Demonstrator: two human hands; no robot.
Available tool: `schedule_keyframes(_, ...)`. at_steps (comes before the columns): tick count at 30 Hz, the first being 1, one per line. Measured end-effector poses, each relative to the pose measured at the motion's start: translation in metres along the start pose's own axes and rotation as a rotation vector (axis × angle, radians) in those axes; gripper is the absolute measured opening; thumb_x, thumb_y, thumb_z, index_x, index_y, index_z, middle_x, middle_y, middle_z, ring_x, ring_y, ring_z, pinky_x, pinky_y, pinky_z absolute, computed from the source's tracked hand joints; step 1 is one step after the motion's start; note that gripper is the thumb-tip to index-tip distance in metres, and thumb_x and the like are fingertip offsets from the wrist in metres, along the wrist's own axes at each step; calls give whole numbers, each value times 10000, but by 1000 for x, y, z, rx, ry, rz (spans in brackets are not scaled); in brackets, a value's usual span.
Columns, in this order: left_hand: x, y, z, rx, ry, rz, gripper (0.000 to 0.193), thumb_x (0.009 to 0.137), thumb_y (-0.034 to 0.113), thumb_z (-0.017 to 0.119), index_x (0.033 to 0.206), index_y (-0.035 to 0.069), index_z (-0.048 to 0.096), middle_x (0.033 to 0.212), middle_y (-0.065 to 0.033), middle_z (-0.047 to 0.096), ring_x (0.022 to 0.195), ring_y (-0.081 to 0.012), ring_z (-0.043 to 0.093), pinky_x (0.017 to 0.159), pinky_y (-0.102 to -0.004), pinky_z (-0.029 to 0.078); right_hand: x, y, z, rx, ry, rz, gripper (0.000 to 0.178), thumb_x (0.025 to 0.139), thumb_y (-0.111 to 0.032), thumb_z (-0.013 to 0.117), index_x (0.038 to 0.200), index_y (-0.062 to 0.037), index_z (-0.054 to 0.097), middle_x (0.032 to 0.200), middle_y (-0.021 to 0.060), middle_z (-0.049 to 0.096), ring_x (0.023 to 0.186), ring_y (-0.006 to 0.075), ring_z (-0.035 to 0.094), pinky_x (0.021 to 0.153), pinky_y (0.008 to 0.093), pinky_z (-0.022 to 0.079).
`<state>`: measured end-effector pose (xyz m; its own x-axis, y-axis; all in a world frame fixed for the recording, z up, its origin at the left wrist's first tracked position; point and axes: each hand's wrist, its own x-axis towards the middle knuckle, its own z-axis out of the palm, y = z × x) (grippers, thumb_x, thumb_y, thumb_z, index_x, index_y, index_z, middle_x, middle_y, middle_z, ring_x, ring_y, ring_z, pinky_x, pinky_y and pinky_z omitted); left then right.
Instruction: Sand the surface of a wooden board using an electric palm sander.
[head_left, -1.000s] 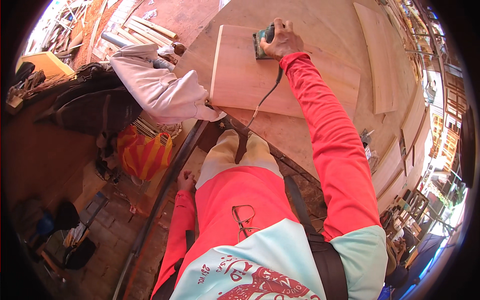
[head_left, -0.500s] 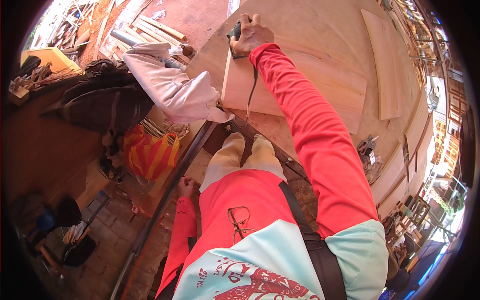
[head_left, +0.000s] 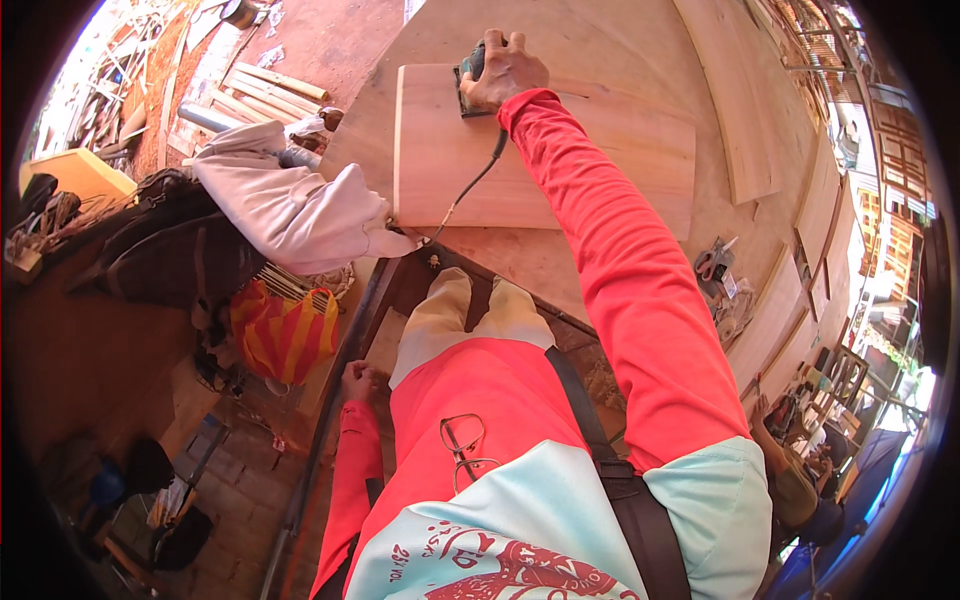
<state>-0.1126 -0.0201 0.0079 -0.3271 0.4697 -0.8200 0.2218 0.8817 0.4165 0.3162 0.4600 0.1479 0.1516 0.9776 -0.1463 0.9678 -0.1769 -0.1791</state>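
Observation:
My right hand (head_left: 508,72) is closed over a small dark green electric palm sander (head_left: 472,70). The sander rests flat near the far edge of a pale wooden board (head_left: 540,180), a little in from its left end. A dark cord (head_left: 470,188) runs from it across the board toward the table's near edge. My left hand (head_left: 357,382) hangs low beside my body, its fingers loosely curled and nothing visible in them. It is closest to the dark metal edge rail (head_left: 335,395).
A pale cloth (head_left: 285,200) drapes over the left side beside a red-and-yellow striped bag (head_left: 285,335). Other planks (head_left: 735,110) lie on the large table (head_left: 600,35). Scissors (head_left: 714,258) and small items sit at the right. A person (head_left: 790,470) is at the far right.
My right hand has slid the sander rightward along the board, away from its left end. The view has turned slightly, shifting the surroundings left. A person now shows at the right.

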Motion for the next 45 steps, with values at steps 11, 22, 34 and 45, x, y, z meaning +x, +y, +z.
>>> schedule_keyframes(11,-16,36,43,-10,-30,65,207,876,3,636,1074,33,583,860,-62,624,599,-126,571,509,-265,484,-5,120,-17,38,43,119,689,794,-522,679,1301,-101,477,1243,190,543,1007,381,682,845,448,572)
schedule_keyframes(22,-30,40,67,53,-44,89,246,870,14,630,1107,-12,570,940,-108,646,678,-147,624,547,-283,529,-8,219,-23,60,126,196,658,787,-500,698,1287,-127,485,1235,202,553,1009,410,671,850,477,562)
schedule_keyframes(34,-26,52,91,114,-63,94,269,871,49,651,1131,15,591,964,-93,651,677,-150,631,580,-284,539,-14,301,-35,39,156,265,669,787,-511,698,1302,-137,492,1233,210,576,1054,408,652,866,477,551)
schedule_keyframes(45,-42,63,105,176,-61,103,269,873,38,649,1130,12,574,948,-102,650,645,-160,632,562,-293,539,-18,381,-33,19,243,304,712,768,-526,693,1325,-133,485,1254,208,578,1065,418,647,865,491,543)
